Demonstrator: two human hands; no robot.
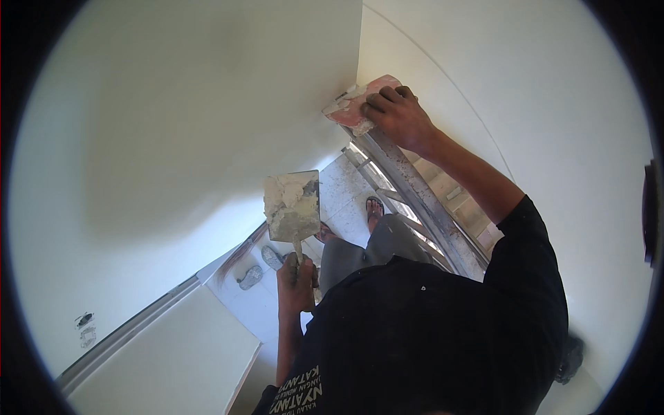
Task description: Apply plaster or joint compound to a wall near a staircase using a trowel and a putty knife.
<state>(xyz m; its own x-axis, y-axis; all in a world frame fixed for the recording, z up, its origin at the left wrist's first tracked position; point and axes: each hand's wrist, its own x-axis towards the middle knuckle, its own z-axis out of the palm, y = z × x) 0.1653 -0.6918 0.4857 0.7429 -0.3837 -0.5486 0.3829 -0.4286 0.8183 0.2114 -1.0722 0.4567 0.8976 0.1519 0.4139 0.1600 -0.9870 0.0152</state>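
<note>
My left hand [299, 280] is closed round the handle of a wide putty knife [293, 225], low in front of my body. Its square metal blade points away from me and carries a lump of off-white filler [287, 192]. Up at the corner between two pale walls, my right hand [395, 114] grips a flat reddish-pink spreader [353, 116] smeared with the same filler. The spreader's left edge is close to the left wall [228, 104]; whether it touches cannot be made out. Fingers bent over its upper side hide part of it.
A dusty metal ladder [408, 183] leans beside my legs on the right. Grey slippers [250, 277] lie on the tiled floor [335, 185] near my feet. A pale panel [166, 353] juts in at the lower left. The right wall [574, 124] curves close by my right arm.
</note>
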